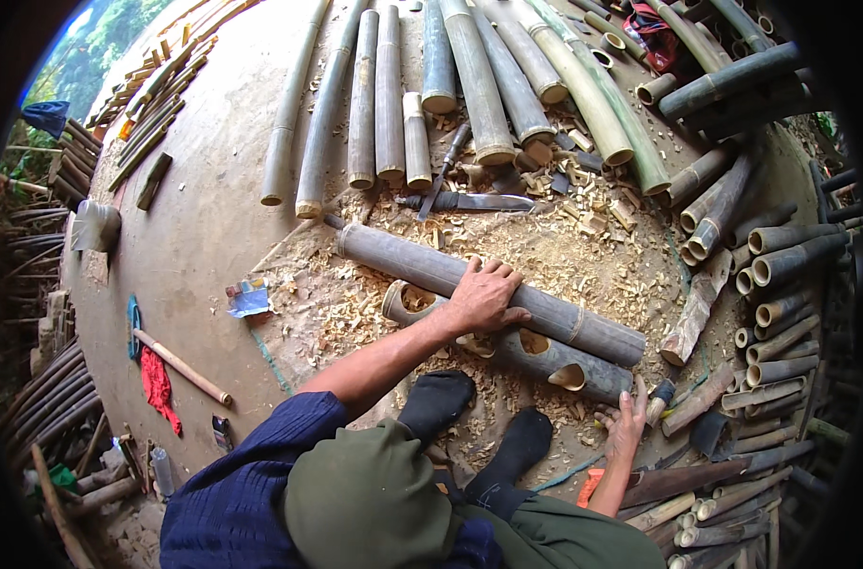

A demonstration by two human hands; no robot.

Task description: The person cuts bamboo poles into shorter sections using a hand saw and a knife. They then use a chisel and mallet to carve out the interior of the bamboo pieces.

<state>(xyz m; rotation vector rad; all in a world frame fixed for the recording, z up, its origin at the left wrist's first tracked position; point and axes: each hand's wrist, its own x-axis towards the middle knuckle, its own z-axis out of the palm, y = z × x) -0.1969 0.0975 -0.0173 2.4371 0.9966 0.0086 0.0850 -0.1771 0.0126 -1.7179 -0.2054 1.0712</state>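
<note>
The smooth grey tube (403, 257) of bamboo lay among pale, flaky shavings (583, 256), its long axis slanting from upper left to lower right. The left hand (486, 294) had its grip clamped over the middle. Alongside, nearly parallel, lay a holed tube (551, 358), its openings rounded; the right hand (623, 424), fingers apart, was at its right end.

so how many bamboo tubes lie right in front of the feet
2: a plain tube under the left hand, and a tube with cut holes alongside it, its end by the right hand. None seems hidden, though the left hand covers some.
</note>
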